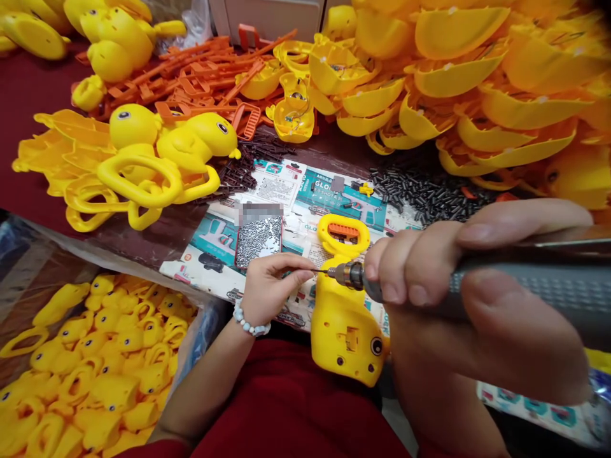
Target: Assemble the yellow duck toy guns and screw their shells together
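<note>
Grey textured screwdriver, frame right
It is held by the closed right hand; slim metal bit is met by pinched left hand, contents hidden.

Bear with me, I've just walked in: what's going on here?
The right hand holds a grey power screwdriver. The left hand has its fingertips right by the tip of the bit, near a yellow toy; whether they grip anything small is unclear. Small metal pieces lie beyond the left hand, and yellow shells are piled farther off.
</note>
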A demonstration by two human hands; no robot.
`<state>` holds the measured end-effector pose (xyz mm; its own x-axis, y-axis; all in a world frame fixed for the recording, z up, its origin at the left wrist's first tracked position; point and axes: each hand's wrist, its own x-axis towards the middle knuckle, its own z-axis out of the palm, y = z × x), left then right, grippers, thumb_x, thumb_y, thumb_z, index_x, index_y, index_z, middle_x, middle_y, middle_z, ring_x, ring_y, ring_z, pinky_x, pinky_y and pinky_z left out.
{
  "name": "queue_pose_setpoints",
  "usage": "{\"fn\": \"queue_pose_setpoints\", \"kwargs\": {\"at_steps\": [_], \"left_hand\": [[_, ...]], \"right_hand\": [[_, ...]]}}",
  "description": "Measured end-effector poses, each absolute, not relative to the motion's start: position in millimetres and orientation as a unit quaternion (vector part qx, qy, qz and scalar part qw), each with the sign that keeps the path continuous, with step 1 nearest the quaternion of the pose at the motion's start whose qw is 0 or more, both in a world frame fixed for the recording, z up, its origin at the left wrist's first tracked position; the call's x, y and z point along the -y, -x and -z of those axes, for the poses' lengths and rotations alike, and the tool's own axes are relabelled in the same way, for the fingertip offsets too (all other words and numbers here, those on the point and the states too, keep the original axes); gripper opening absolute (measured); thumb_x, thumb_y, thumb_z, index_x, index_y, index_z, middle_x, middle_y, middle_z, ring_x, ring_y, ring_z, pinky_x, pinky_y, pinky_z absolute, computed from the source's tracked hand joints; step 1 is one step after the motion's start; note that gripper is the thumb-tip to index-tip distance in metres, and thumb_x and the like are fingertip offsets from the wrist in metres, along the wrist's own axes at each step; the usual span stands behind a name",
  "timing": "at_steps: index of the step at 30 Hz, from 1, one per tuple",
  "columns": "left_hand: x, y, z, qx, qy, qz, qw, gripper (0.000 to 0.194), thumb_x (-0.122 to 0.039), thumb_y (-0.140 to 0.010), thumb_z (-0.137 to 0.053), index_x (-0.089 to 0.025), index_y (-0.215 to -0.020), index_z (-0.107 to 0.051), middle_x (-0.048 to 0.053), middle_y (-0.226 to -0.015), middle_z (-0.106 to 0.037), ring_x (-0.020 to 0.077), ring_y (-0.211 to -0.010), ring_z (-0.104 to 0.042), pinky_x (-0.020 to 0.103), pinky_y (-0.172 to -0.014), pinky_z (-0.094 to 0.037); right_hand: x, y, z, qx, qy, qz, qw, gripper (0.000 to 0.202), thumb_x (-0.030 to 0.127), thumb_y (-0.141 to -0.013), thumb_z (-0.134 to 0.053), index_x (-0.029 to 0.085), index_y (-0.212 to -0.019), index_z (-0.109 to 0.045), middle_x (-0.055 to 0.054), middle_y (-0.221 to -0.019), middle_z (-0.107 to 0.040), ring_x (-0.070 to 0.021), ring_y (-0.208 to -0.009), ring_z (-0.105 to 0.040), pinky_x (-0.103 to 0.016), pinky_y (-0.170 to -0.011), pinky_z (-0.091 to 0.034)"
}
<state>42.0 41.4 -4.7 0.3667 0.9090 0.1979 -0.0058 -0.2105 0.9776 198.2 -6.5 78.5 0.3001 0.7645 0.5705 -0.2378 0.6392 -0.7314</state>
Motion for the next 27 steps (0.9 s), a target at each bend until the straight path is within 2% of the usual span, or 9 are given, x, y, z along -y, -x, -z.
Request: {"fn": "queue_pose_setpoints", "kwargs": {"at_steps": [4, 8, 10, 12, 15, 17, 20, 22, 27], "left_hand": [[-41, -44, 4, -0.343, -0.592, -0.445, 0.578, 0.007, -0.010, -0.068, -0.074, -0.017, -0.069, -0.074, 0.002, -0.069, -0.073, 0.0127, -0.063, -0.068, 0.018, -0.056, -0.057], [-36, -46, 9, -0.348, -0.576, -0.445, 0.591, 0.021, -0.014, -0.068, -0.076, -0.015, -0.088, -0.074, 0.003, -0.070, -0.074, 0.0139, -0.057, -0.068, 0.019, -0.048, -0.057], [-35, -47, 13, -0.333, -0.614, -0.450, 0.556, 0.030, -0.015, -0.072, -0.075, -0.015, -0.102, -0.071, 0.004, -0.075, -0.075, 0.0150, -0.063, -0.070, 0.022, -0.058, -0.060], [-35, -48, 13, -0.303, -0.683, -0.455, 0.485, 0.038, -0.018, -0.077, -0.072, -0.017, -0.114, -0.066, 0.006, -0.090, -0.075, 0.0173, -0.082, -0.072, 0.028, -0.079, -0.060], [-35, -47, 4, -0.265, -0.771, -0.492, 0.306, 0.051, -0.023, -0.079, -0.070, -0.018, -0.128, -0.054, 0.013, -0.123, -0.064, 0.0247, -0.116, -0.059, 0.044, -0.103, -0.046], [-30, -46, -6, -0.231, -0.803, -0.505, 0.216, 0.047, -0.029, -0.082, -0.065, -0.015, -0.125, -0.053, 0.015, -0.123, -0.062, 0.0265, -0.118, -0.056, 0.048, -0.103, -0.043], [-15, -46, -16, -0.113, -0.875, -0.419, 0.213, 0.036, -0.043, -0.089, -0.053, -0.012, -0.108, -0.059, 0.010, -0.103, -0.069, 0.0217, -0.103, -0.062, 0.042, -0.099, -0.042], [-2, -50, -15, -0.046, -0.909, -0.352, 0.218, 0.039, -0.048, -0.092, -0.047, -0.013, -0.101, -0.061, 0.007, -0.102, -0.071, 0.0207, -0.104, -0.061, 0.040, -0.103, -0.037], [12, -64, 3, -0.033, -0.929, -0.320, 0.182, 0.032, -0.041, -0.090, -0.049, -0.014, -0.100, -0.064, 0.005, -0.111, -0.069, 0.0237, -0.112, -0.056, 0.044, -0.102, -0.036]], "right_hand": [[7, -194, -84, 0.462, 0.283, -0.334, 0.772, 0.011, 0.016, -0.075, -0.059, 0.020, -0.085, -0.061, 0.005, -0.049, -0.048, -0.0122, -0.039, -0.048, -0.031, -0.041, -0.047], [7, -191, -85, 0.422, 0.315, -0.316, 0.789, 0.011, 0.015, -0.074, -0.060, 0.019, -0.084, -0.059, 0.005, -0.051, -0.050, -0.0113, -0.039, -0.046, -0.031, -0.041, -0.047], [6, -189, -84, 0.400, 0.323, -0.304, 0.802, 0.010, 0.014, -0.075, -0.060, 0.019, -0.084, -0.058, 0.005, -0.051, -0.050, -0.0108, -0.039, -0.046, -0.030, -0.041, -0.047], [2, -188, -81, 0.398, 0.323, -0.296, 0.806, 0.011, 0.013, -0.074, -0.060, 0.018, -0.083, -0.057, 0.006, -0.051, -0.049, -0.0104, -0.039, -0.046, -0.028, -0.041, -0.047], [-8, -188, -76, 0.396, 0.316, -0.262, 0.821, 0.013, 0.011, -0.071, -0.061, 0.017, -0.082, -0.058, 0.006, -0.050, -0.048, -0.0093, -0.037, -0.046, -0.026, -0.039, -0.044], [-17, -190, -73, 0.374, 0.330, -0.231, 0.835, 0.013, 0.011, -0.071, -0.061, 0.019, -0.081, -0.058, 0.006, -0.052, -0.048, -0.0095, -0.038, -0.047, -0.026, -0.040, -0.044], [-35, -193, -69, 0.351, 0.351, -0.184, 0.849, 0.013, 0.013, -0.072, -0.060, 0.021, -0.082, -0.056, 0.006, -0.057, -0.048, -0.0096, -0.040, -0.047, -0.026, -0.041, -0.043], [-48, -195, -67, 0.352, 0.345, -0.169, 0.853, 0.015, 0.014, -0.070, -0.061, 0.021, -0.082, -0.054, 0.006, -0.061, -0.050, -0.0084, -0.039, -0.045, -0.026, -0.039, -0.039], [-69, -194, -60, 0.402, 0.338, -0.169, 0.834, 0.015, 0.014, -0.073, -0.061, 0.022, -0.083, -0.053, 0.006, -0.057, -0.047, -0.0091, -0.037, -0.043, -0.026, -0.037, -0.038]]}}
